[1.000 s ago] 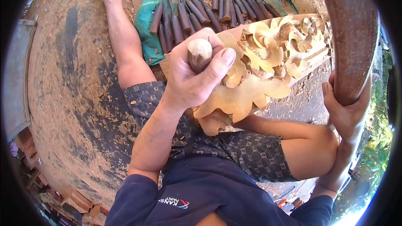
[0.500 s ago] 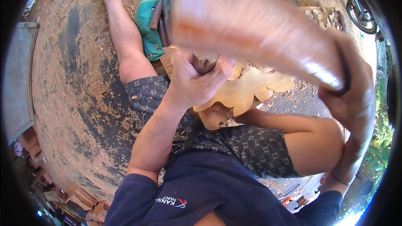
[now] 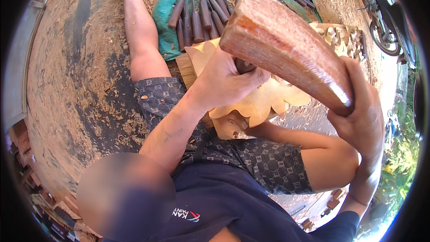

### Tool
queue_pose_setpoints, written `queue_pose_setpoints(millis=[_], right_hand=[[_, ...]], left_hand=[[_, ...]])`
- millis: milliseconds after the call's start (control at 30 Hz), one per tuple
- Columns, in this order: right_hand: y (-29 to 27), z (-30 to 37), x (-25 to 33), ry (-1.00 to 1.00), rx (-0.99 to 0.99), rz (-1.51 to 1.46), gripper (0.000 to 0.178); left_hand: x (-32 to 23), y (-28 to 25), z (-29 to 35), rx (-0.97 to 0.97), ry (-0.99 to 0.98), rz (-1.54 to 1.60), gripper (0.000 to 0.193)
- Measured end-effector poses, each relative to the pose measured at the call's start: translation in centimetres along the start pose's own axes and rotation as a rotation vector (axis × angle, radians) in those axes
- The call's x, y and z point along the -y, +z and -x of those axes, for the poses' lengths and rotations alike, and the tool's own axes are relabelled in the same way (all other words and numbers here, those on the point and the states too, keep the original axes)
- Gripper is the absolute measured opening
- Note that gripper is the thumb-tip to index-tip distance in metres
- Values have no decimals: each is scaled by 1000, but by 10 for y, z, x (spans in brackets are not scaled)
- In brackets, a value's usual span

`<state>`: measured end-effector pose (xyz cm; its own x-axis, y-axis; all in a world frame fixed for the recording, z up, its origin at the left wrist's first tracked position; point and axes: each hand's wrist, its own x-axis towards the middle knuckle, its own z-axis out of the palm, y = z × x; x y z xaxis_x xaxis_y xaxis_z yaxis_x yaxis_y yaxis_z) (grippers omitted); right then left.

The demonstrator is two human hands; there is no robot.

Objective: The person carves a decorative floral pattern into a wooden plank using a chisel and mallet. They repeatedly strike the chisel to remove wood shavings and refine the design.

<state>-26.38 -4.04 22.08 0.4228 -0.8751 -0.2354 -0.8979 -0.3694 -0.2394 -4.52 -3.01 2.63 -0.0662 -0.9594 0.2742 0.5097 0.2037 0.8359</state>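
Note:
My right hand is wrapped round the narrow end of a thick, worn wooden mallet. The mallet's broad end hangs over my left hand, which is closed round a chisel. Only the butt of the chisel's dark handle shows between thumb and fingers; the mallet covers part of it, and the blade is hidden. Beneath both hands lies a pale wood carving with scalloped, leaf-like edges, set between my legs. Whether the mallet touches the handle, I cannot tell.
Several dark-handled chisels lie on a green sack beyond the carving. More carved wood is at the far right, near a parked motorbike. Shavings cover the floor. Wood offcuts are piled at lower left.
The mallet, smeared by motion before, has come down closer to my left hand and now looks sharp. My right hand has shifted slightly left and lower in the picture. Both grips hold.

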Motion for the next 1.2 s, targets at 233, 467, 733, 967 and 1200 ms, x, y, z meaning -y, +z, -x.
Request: queue_pose_setpoints(millis=[233, 467, 733, 967, 1200], right_hand=[[24, 24, -36, 151, -152, 34, 81], [29, 27, -66, 498, -392, -221, 95], [24, 20, -54, 475, -360, -278, 96], [17, 14, -37, 407, -417, -241, 77], [-36, -33, 28, -293, 35, 282, 73]], left_hand=[[-48, -77, 16, -206, 178, 213, 20], [-27, -33, 15, -209, 75, 352, 11], [-23, -27, 19, -168, 30, 228, 12], [-22, -23, 19, -116, 22, 208, 13], [-9, -26, 27, -111, 146, 119, 16]])
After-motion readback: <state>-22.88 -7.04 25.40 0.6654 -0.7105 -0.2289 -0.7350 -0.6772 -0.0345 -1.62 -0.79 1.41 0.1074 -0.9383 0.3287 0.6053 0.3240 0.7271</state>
